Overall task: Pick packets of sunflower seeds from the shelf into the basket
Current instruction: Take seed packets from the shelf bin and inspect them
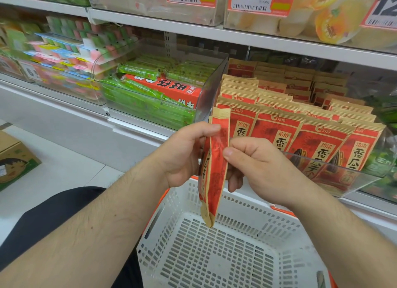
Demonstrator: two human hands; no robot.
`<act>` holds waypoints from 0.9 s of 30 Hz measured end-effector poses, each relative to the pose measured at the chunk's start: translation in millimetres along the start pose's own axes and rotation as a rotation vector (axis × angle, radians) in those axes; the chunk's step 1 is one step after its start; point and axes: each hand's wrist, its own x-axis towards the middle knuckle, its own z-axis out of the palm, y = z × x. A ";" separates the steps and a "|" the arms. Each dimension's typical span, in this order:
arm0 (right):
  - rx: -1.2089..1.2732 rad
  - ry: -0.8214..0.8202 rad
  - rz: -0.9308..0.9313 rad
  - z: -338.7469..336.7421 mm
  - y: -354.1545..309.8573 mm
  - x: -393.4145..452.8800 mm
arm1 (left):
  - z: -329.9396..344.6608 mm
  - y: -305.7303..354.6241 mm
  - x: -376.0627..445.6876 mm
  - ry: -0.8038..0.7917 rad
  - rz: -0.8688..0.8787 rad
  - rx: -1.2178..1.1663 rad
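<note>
Both hands grip 1 packet of sunflower seeds edge-on, directly above the white basket. The left hand pinches its upper part with fingers curled round the far side; the right hand pinches its near edge between thumb and fingers. The packet's lower end hangs just inside the basket's rim, not yet released. The visible part of the basket floor holds no packets, so this looks like the 1st pick. Beyond the basket, the shelf bin holds many rows of matching packets, so nearly all the picking remains.
</note>
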 end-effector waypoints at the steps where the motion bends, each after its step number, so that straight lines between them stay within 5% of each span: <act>1: -0.010 0.003 -0.005 0.3 -0.3 -0.3 | 0.7 0.5 -0.6 0.001 0.000 0.001; 16: -0.304 0.011 0.012 2.9 -4.6 -6.0 | -3.1 6.2 -1.6 0.156 0.118 -0.075; 27: -0.422 -0.215 0.088 2.2 -0.1 -5.4 | -1.4 8.8 -2.7 0.226 0.148 -0.089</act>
